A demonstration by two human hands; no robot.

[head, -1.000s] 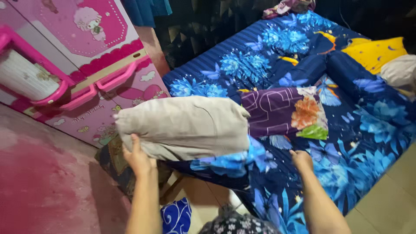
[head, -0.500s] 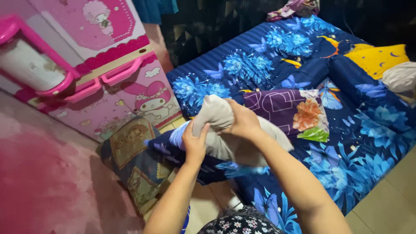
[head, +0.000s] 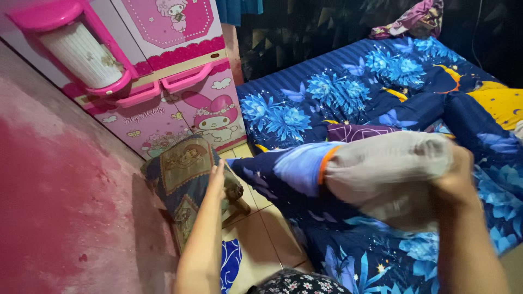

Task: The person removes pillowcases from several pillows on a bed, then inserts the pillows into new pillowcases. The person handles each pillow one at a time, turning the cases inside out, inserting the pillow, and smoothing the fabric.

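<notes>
My right hand [head: 456,182] grips one end of a beige pillow [head: 381,166] and holds it above the mattress. The pillow's other end sits inside a dark blue floral pillowcase [head: 283,174] with an orange-edged opening. My left hand [head: 218,177] reaches out to the left with its fingers straight, near the pillowcase's left end and over a patterned brown and blue cushion [head: 182,179] on the floor. Whether the left hand touches the pillowcase is hidden. A purple pillow [head: 357,132] lies behind the beige one.
A mattress with a blue flower sheet [head: 332,92] fills the right side. A pink cartoon cabinet [head: 180,71] stands at the back left beside a red wall [head: 60,207]. A yellow pillow [head: 504,103] lies at the far right, crumpled cloth [head: 417,19] at the mattress head.
The pillow has swung to the right, held by my right hand alone. My left hand has let go of it and moved left toward the floor cushion. The view has shifted left.
</notes>
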